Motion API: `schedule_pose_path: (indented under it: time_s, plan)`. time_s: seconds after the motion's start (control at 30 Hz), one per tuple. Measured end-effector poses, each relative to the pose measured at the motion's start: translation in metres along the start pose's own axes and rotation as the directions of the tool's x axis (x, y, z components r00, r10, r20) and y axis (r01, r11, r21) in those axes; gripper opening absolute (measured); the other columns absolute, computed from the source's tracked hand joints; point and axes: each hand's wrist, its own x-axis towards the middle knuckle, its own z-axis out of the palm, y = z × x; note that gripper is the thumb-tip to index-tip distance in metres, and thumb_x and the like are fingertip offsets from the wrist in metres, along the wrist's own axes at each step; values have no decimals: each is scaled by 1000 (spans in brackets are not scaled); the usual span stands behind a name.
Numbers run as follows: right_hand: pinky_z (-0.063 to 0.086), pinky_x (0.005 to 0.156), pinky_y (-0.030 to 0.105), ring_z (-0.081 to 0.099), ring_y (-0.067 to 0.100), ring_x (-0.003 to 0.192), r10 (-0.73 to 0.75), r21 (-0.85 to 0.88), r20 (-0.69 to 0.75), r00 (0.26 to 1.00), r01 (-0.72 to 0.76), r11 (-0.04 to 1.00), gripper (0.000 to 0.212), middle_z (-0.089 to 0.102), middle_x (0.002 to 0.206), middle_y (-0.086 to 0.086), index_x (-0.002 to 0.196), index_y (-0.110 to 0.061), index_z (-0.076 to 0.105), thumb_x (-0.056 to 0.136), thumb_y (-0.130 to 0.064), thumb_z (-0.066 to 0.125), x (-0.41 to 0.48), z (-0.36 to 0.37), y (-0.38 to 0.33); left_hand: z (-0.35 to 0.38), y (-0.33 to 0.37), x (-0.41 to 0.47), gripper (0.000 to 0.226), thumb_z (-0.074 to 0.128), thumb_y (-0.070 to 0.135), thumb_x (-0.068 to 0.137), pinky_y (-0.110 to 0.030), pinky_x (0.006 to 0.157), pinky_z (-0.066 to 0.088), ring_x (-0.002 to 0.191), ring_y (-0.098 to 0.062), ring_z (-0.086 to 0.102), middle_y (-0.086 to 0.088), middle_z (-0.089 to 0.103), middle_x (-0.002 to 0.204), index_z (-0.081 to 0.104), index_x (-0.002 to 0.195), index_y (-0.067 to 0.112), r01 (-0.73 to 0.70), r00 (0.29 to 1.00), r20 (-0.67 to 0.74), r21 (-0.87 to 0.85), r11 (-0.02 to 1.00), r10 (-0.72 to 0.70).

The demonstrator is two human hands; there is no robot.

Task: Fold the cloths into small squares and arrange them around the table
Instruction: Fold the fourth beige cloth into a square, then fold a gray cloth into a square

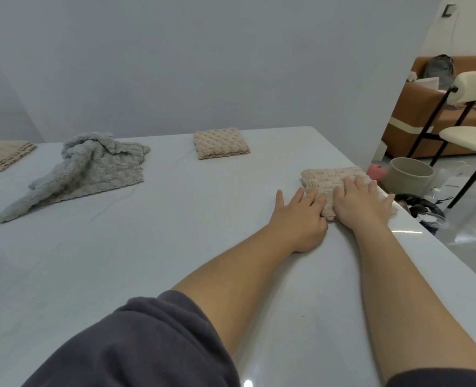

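Note:
A folded beige cloth lies near the table's right edge. My left hand rests flat beside it, fingertips touching its near left corner. My right hand presses flat on top of the cloth's near part, fingers straight. A second folded beige square sits at the far side of the white table. A third folded beige cloth lies at the far left. Between them is an unfolded, crumpled grey cloth.
The table's right edge runs diagonally just beyond my right hand. On the floor past it stand a grey bucket, a pink object and some clutter. A cream chair and a brown sofa stand further right.

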Motion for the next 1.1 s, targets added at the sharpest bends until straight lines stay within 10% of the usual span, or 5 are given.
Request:
schedule_pose_path:
  time_s: [0.3, 0.73, 1.1]
  plan:
    - [1, 114, 66, 11, 29, 149, -13, -60, -44, 999, 10, 998, 55, 22, 160, 7, 150, -18, 30, 101, -40, 17, -11, -11, -13, -21, -42, -56, 60, 19, 38, 103, -53, 118, -8, 149, -18, -11, 0, -9, 163, -2, 156, 18, 45, 997, 58, -36, 998, -43]
    - [-2, 117, 56, 3, 25, 151, -503, 46, 174, 846, 504, 863, 54, 14, 163, 5, 152, -21, 20, 103, -42, 22, -121, 13, -175, -62, -216, -246, 60, 26, 41, 103, -40, 121, -7, 148, -9, -11, 7, -7, 163, 3, 156, 24, 313, 949, -24, -20, 949, -314]
    - [-2, 119, 54, 4, 24, 151, -646, 289, 233, 726, 583, 759, 53, 16, 162, 3, 153, -20, 23, 104, -39, 27, -197, 32, -349, -80, -330, -302, 47, 53, 19, 90, -43, 114, 25, 143, -25, 25, -8, 27, 155, 49, 136, 12, 484, 747, -451, -135, 864, -489]
